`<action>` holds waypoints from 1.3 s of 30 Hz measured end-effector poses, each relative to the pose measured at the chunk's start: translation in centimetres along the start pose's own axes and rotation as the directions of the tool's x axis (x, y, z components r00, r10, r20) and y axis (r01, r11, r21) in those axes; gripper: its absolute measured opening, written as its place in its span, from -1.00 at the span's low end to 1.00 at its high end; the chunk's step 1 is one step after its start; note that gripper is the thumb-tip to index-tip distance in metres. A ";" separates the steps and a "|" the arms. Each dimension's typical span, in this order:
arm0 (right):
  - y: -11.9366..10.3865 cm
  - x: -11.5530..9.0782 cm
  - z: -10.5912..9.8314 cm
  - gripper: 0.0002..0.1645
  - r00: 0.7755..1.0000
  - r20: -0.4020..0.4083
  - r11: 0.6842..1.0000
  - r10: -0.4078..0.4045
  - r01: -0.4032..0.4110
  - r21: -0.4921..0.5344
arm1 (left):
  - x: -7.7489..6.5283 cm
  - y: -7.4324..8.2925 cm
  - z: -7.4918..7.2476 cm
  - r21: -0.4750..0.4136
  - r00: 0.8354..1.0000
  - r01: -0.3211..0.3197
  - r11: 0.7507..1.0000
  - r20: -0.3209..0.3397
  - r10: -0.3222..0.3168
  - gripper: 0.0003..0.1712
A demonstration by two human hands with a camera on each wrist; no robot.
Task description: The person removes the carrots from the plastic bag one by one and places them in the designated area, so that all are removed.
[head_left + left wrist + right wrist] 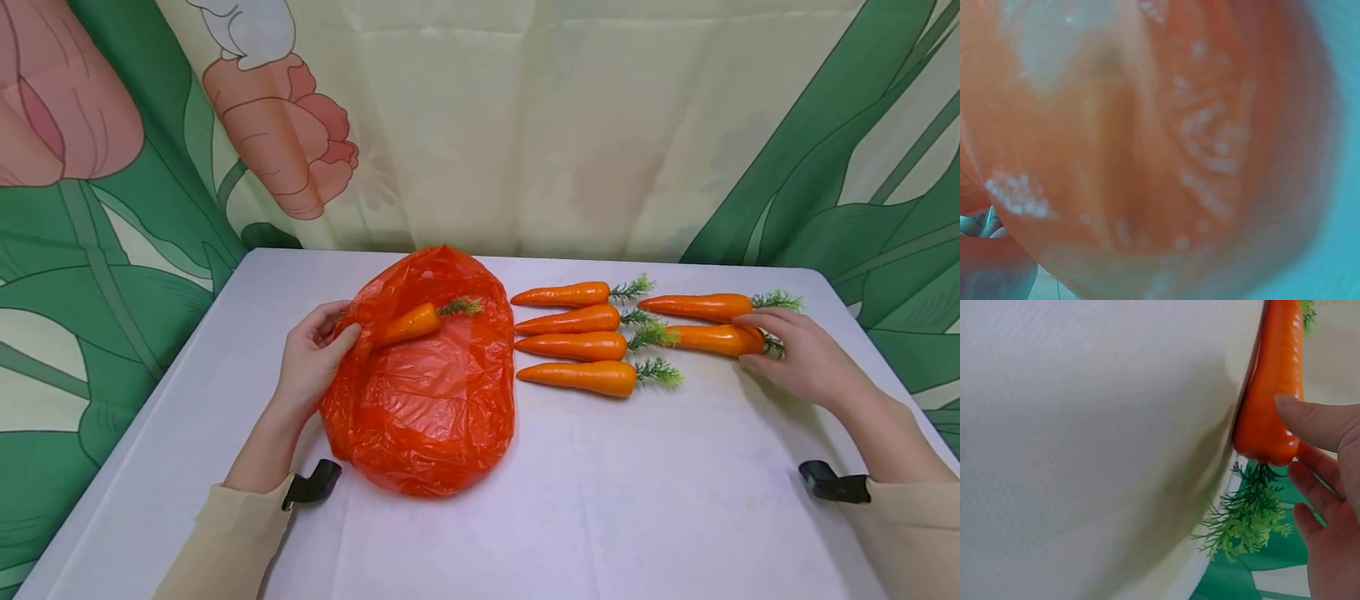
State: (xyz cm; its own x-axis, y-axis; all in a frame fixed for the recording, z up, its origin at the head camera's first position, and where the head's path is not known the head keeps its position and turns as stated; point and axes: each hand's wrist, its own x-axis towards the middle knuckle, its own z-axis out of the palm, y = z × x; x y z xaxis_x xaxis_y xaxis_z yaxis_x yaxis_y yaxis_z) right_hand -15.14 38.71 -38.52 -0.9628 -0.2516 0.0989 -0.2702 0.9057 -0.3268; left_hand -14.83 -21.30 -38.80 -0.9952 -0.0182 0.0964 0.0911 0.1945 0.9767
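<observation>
A red plastic bag [420, 400] lies spread on the table with its mouth facing up. My left hand [311, 354] pinches the bag's left rim between thumb and fingers. Inside the opening is one orange carrot [408, 325] with a green top. Red plastic fills most of the left wrist view, blurred. At the right, my right hand [795, 354] holds the thick end of another carrot [705, 338]. In the right wrist view the thumb [1313, 419] lies on this carrot [1272, 406], and the other fingers are on its far side, partly hidden.
Several carrots, the front one [581, 377] among them, lie in a column just right of the bag, tips pointing left. Another carrot [697, 307] lies behind the one in my right hand. A patterned curtain [562, 125] hangs behind the white table [585, 508].
</observation>
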 end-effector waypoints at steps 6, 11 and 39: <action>-2.0 0.3 -0.1 -0.41 0.999 -0.032 0.999 0.000 0.001 0.035 | 0.2 -0.2 0.1 -0.020 1.000 -0.001 1.000 0.005 0.001 -0.53; -6.3 1.6 0.1 -0.42 0.994 -0.087 0.995 -0.064 0.070 0.070 | 0.0 -0.1 0.0 -0.014 1.000 0.009 1.000 -0.001 -0.009 -0.52; -25.6 10.7 7.8 -0.40 0.920 -0.045 0.879 -0.390 0.387 0.279 | 0.0 -0.1 0.0 -0.024 1.000 0.015 1.000 0.003 -0.015 -0.52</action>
State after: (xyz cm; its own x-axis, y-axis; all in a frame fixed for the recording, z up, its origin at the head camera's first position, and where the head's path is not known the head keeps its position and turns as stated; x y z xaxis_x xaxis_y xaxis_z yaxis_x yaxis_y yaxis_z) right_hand -18.55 10.15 -36.38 -0.7797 -0.5694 0.2607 -0.6117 0.6035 -0.5115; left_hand -14.86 -21.32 -38.91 -0.9965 -0.0185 0.0815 0.0771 0.1711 0.9822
